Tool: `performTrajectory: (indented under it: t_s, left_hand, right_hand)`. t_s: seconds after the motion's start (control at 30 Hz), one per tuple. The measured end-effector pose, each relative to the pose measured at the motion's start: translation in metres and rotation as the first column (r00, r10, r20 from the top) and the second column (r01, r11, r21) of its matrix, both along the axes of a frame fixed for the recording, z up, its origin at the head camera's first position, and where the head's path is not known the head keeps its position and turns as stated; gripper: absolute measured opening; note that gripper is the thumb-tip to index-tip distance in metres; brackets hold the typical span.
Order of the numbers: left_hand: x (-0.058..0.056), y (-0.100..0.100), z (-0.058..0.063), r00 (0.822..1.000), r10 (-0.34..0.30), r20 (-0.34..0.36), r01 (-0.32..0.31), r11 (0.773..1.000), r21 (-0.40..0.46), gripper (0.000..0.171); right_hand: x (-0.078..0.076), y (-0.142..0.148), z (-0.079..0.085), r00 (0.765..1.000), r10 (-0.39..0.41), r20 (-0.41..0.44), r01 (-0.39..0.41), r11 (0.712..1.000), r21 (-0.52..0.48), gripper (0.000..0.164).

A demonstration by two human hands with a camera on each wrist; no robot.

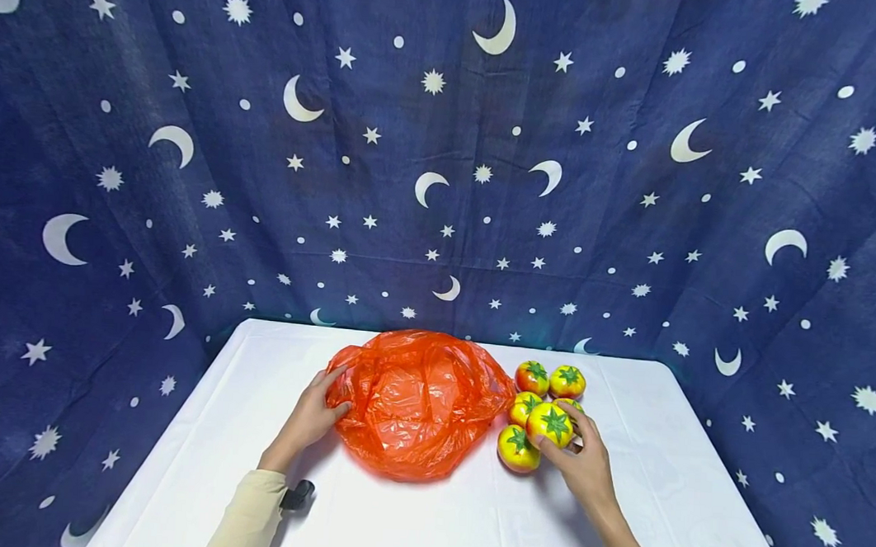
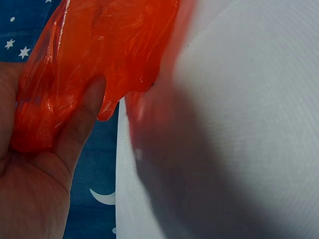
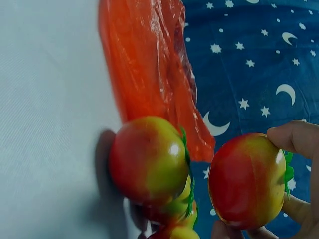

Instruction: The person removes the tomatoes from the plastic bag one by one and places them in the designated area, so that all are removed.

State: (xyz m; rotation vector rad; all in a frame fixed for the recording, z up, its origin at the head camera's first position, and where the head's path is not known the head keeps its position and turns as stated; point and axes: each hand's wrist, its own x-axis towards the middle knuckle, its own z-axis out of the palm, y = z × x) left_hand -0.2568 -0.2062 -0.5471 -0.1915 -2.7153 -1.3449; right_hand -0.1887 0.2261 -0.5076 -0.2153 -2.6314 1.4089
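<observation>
An orange-red plastic bag (image 1: 424, 405) lies spread on the table with its mouth facing up. My left hand (image 1: 313, 416) holds the bag's left edge; in the left wrist view the thumb (image 2: 82, 119) presses against the thin film. At the right, my right hand (image 1: 580, 456) grips a yellow-and-red tomato (image 1: 550, 426) with a green star-shaped top, between thumb and fingers. This tomato (image 3: 246, 181) hangs above the others in the right wrist view. Several similar tomatoes (image 1: 518, 449) sit grouped on the table, close to the bag's right edge.
A white cloth covers the table (image 1: 395, 527). Behind and on both sides hangs a dark blue curtain (image 1: 381, 221) with moons and stars. Two more tomatoes, one redder (image 1: 532, 378) and one yellower (image 1: 568, 382), stand at the back of the group.
</observation>
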Motion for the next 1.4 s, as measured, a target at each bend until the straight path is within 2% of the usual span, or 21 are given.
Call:
performTrajectory:
  t_s: [0.23,0.77,1.13,1.4]
  left_hand:
    - [-0.001,0.0,-0.002,1.0,-0.002,-0.022,0.002,1.0,-0.005,0.068]
    - [-0.001,-0.001,-0.005,0.999,0.004,-0.034,-0.005,1.0,-0.016,0.067]
    - [-0.001,-0.001,-0.003,1.0,0.0,-0.017,-0.001,1.0,-0.019,0.067]
    - [0.0,-0.001,-0.003,1.0,-0.001,-0.017,0.001,1.0,-0.01,0.068]
  right_hand:
    - [0.001,0.012,-0.008,1.0,-0.02,0.0,0.02,1.0,0.011,0.07]
    - [0.01,0.027,-0.023,0.993,-0.071,0.098,0.071,0.997,0.005,0.071]
    - [0.011,0.035,-0.031,0.987,-0.038,0.159,0.04,0.999,-0.013,0.08]
    - [0.007,0.035,-0.038,0.975,-0.05,0.217,0.044,0.998,0.034,0.083]
